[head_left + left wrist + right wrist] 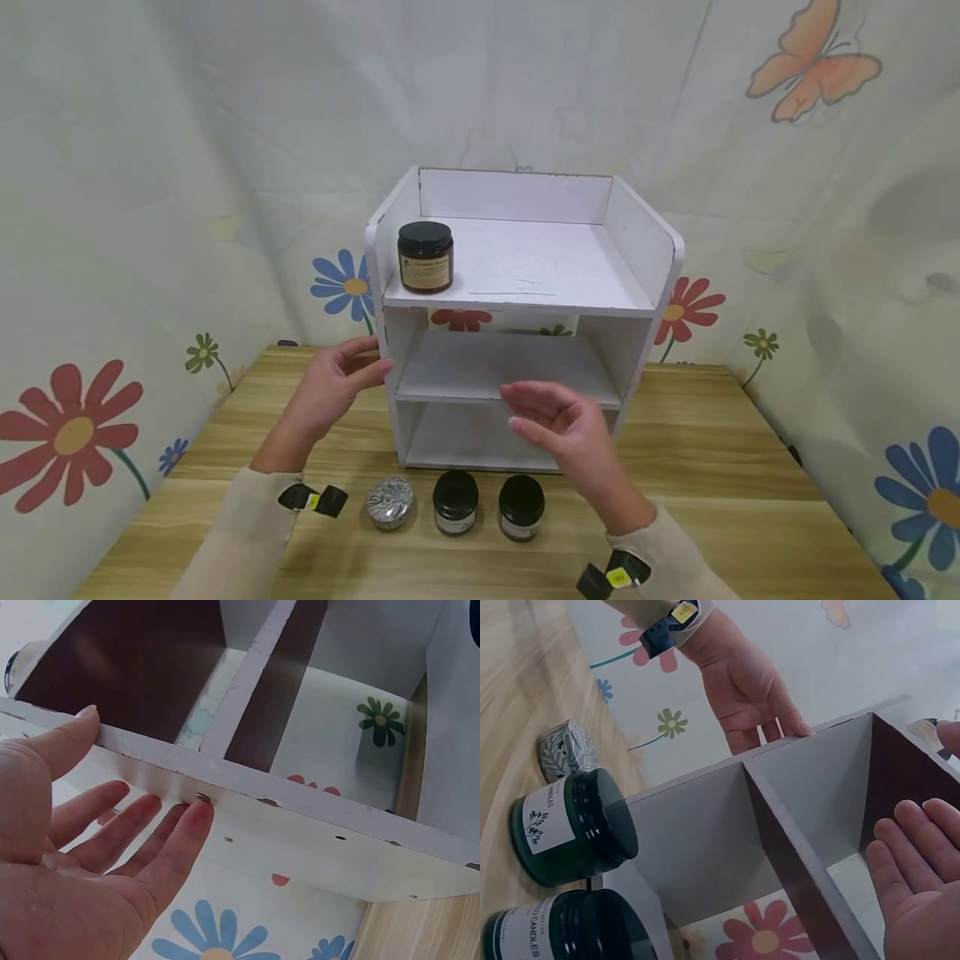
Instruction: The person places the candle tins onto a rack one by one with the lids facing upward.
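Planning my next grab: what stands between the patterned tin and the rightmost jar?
In the head view, one black-lidded jar stands between the patterned tin and the rightmost jar.

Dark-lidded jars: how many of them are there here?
3: one jar on top of the white shelf unit, at left; a second jar and, to its right, a third jar on the table in front. Any behind the unit would be hidden.
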The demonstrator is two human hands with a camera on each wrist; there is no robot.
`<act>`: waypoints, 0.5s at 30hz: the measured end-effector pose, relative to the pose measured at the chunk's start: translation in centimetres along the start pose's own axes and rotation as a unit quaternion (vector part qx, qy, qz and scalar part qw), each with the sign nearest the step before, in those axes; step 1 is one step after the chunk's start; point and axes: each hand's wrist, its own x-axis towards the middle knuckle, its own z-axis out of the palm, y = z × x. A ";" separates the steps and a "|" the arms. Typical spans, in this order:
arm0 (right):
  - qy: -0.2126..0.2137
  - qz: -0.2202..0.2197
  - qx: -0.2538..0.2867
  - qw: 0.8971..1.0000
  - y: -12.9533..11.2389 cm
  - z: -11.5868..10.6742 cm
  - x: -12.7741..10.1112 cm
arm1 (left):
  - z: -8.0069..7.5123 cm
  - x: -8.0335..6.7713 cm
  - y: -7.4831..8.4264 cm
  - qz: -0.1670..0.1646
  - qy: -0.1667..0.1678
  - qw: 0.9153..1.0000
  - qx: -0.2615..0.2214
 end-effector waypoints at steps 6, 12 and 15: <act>0.000 -0.011 0.010 1.000 0.9 -0.1 -0.3 | 0.0 0.0 0.1 -0.004 0.002 1.000 0.001; -0.002 -0.011 0.010 1.000 1.6 -0.3 -0.8 | 0.0 -0.1 0.2 -0.007 0.000 1.000 -0.002; 0.000 -0.009 0.010 1.000 1.9 -0.4 -1.1 | 0.0 -0.1 0.2 -0.007 0.000 1.000 -0.003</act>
